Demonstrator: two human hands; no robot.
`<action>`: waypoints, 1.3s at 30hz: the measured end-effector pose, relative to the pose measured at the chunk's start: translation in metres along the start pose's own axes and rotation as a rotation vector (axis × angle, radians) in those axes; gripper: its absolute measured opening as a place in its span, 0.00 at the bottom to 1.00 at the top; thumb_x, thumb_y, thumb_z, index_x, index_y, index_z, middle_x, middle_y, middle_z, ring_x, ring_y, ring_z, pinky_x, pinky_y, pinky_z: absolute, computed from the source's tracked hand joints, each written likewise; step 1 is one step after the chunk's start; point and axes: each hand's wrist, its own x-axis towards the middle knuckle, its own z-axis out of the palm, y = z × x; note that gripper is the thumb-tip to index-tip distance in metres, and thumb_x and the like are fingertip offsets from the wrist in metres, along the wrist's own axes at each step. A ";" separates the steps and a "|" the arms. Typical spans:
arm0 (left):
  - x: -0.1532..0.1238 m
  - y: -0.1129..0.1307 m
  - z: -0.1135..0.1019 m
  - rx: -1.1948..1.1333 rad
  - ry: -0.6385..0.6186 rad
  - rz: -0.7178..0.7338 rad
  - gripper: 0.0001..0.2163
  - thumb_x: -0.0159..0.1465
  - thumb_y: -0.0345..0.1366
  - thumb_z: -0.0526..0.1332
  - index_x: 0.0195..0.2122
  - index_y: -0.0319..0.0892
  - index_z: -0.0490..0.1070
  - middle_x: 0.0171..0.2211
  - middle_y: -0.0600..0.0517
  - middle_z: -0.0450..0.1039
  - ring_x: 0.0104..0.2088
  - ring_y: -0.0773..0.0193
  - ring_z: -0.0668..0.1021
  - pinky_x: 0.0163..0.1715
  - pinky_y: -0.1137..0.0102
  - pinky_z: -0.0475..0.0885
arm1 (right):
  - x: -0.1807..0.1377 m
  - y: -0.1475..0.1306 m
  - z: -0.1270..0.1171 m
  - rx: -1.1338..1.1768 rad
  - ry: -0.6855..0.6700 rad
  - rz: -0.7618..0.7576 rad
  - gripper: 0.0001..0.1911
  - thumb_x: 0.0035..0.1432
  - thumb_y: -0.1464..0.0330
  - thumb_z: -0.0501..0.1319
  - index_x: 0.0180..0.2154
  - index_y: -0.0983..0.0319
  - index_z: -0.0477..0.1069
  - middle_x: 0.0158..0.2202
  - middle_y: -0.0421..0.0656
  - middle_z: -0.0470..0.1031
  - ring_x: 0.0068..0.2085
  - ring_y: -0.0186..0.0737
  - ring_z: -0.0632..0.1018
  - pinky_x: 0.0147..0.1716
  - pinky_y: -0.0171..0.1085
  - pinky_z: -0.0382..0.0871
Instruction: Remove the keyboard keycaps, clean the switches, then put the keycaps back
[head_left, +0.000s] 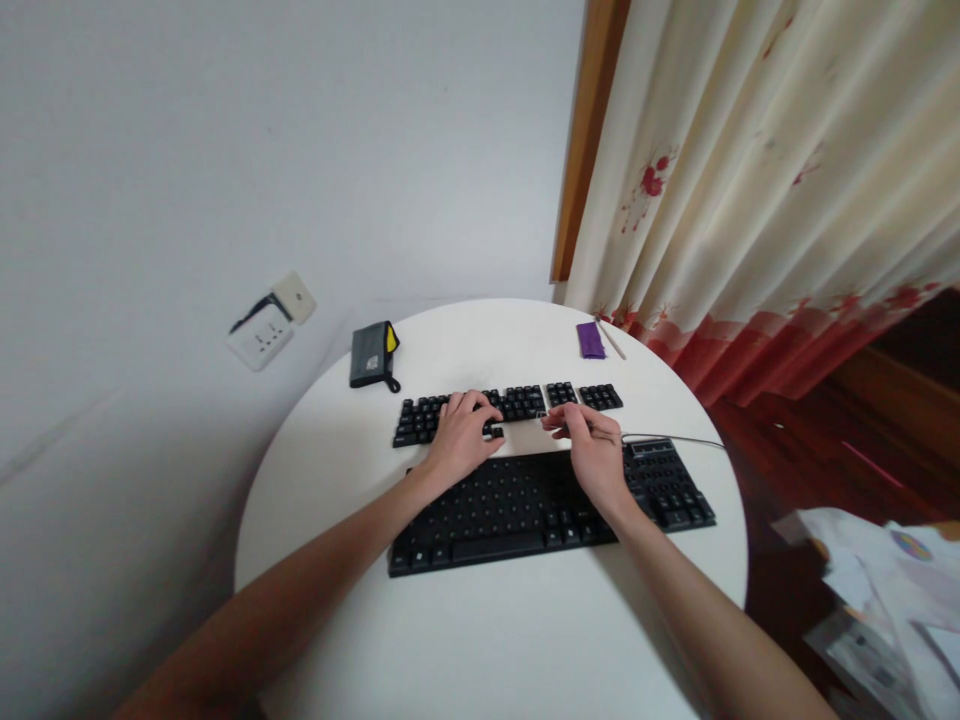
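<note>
A black keyboard (495, 505) lies across the white table, its upper left part bare of keycaps and its bottom row and right side still bearing some. Behind it, loose black keycaps (523, 402) are laid out in rows and blocks. My left hand (463, 435) is over the left part of these rows, thumb and fingers curled around a single keycap (497, 432) at their tips. Above the keyboard's back edge, my right hand (589, 440) has its fingers pinched together. Something small and thin shows at its fingertips, too unclear to name.
A grey pouch (369, 357) with a yellow patch stands at the table's back left. At the back right lie a purple cloth piece (590, 341) and a pale stick (611, 340). A thin cable (675, 437) runs off the right edge. A wall socket (262, 335) is at left.
</note>
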 end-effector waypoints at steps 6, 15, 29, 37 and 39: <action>0.000 0.001 0.002 0.043 0.031 -0.015 0.19 0.56 0.36 0.70 0.49 0.47 0.73 0.48 0.48 0.68 0.49 0.50 0.67 0.47 0.57 0.65 | -0.001 -0.001 0.000 -0.014 0.000 0.001 0.19 0.62 0.56 0.58 0.32 0.63 0.78 0.30 0.47 0.81 0.33 0.43 0.81 0.32 0.38 0.74; 0.001 -0.001 0.003 0.057 0.029 -0.038 0.21 0.56 0.36 0.70 0.51 0.47 0.71 0.49 0.49 0.68 0.50 0.49 0.67 0.47 0.57 0.65 | -0.001 0.000 0.000 -0.011 -0.003 0.008 0.18 0.61 0.56 0.59 0.31 0.63 0.79 0.30 0.46 0.81 0.33 0.42 0.80 0.30 0.37 0.73; 0.001 0.000 -0.001 -0.037 0.044 -0.028 0.19 0.59 0.35 0.68 0.52 0.46 0.71 0.48 0.48 0.70 0.49 0.51 0.68 0.51 0.56 0.66 | -0.007 -0.016 -0.010 -0.126 -0.082 0.003 0.26 0.65 0.49 0.52 0.31 0.61 0.77 0.28 0.44 0.77 0.32 0.41 0.77 0.29 0.36 0.69; -0.010 0.029 -0.024 -0.399 -0.237 0.331 0.08 0.67 0.33 0.58 0.44 0.45 0.75 0.40 0.51 0.76 0.43 0.60 0.75 0.47 0.64 0.70 | -0.036 -0.018 -0.032 -0.392 -0.258 0.096 0.31 0.67 0.49 0.50 0.20 0.61 0.71 0.17 0.38 0.63 0.21 0.35 0.66 0.24 0.35 0.57; -0.015 0.037 -0.026 -0.423 -0.326 0.379 0.08 0.67 0.33 0.58 0.43 0.45 0.76 0.39 0.51 0.77 0.41 0.61 0.76 0.45 0.66 0.70 | -0.044 -0.008 -0.034 -0.394 -0.320 0.167 0.30 0.66 0.50 0.51 0.20 0.62 0.71 0.15 0.36 0.59 0.18 0.33 0.61 0.21 0.34 0.53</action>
